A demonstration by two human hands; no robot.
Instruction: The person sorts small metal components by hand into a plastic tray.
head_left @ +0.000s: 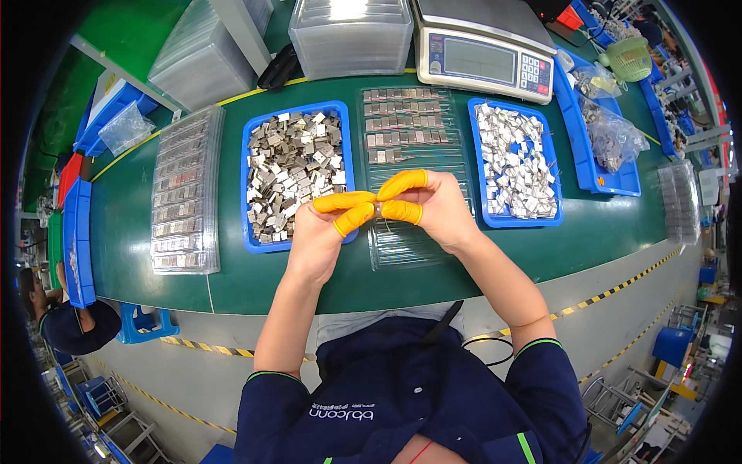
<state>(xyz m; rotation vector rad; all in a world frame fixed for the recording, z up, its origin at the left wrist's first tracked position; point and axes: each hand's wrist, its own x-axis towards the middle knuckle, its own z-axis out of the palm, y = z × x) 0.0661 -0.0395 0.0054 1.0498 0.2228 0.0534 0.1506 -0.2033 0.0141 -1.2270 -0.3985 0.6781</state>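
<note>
Yellow covers sit on the thumbs and forefingers of both hands. My left hand (321, 232) and my right hand (440, 209) meet fingertip to fingertip, pinching a small metal part (378, 209) between them. Thin wire-like ends stick out below it; most of the part is hidden by the fingers. Beneath the hands lies a clear plastic tray (410, 251), its far rows filled with small metal parts on thin wires. Left of it stands a blue bin (347, 147) heaped with silvery metal shells. Another blue bin (522, 222), to the right, holds whitish metal pieces with thin wires.
A stack of filled clear trays (185, 193) lies at the left. Behind are stacked clear trays (352, 39) and a digital scale (483, 62). Blue bins with bagged parts (610, 139) stand at the right. At the far left, a co-worker (73, 321) sits near a blue stool (147, 325).
</note>
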